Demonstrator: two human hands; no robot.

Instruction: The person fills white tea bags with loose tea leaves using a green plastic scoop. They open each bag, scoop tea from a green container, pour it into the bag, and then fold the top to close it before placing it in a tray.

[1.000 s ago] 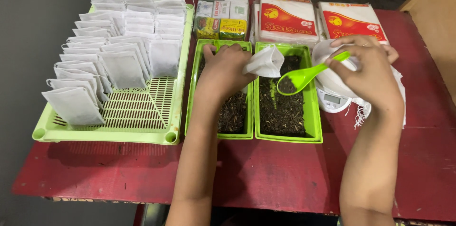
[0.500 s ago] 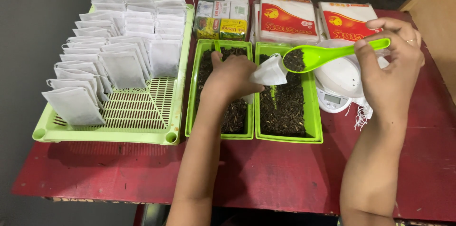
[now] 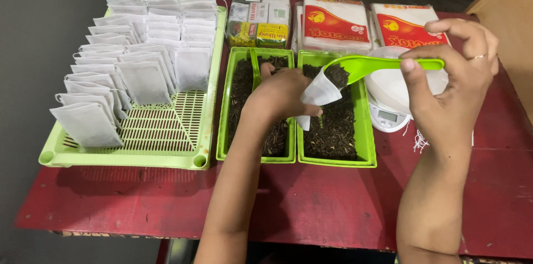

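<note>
The left hand (image 3: 280,94) pinches a small white paper bag (image 3: 319,92) open, just above the green tray of dark, crumbly tea leaves (image 3: 333,131). The right hand (image 3: 455,83) grips the shiny green plastic spoon (image 3: 369,65) by its handle, with the scoop touching the bag's mouth. It looks best to tip slowly and keep the thin, soft bag wide open, so the leaves do not spill.

On the desk (image 3: 333,203), a slatted tray (image 3: 161,131) of filled bags (image 3: 145,79) lies at the left. Two leaf trays (image 3: 261,156) sit side by side to its right, boxes (image 3: 260,17) and packets (image 3: 336,22) behind them. A scale (image 3: 388,115) stands right of the trays.
</note>
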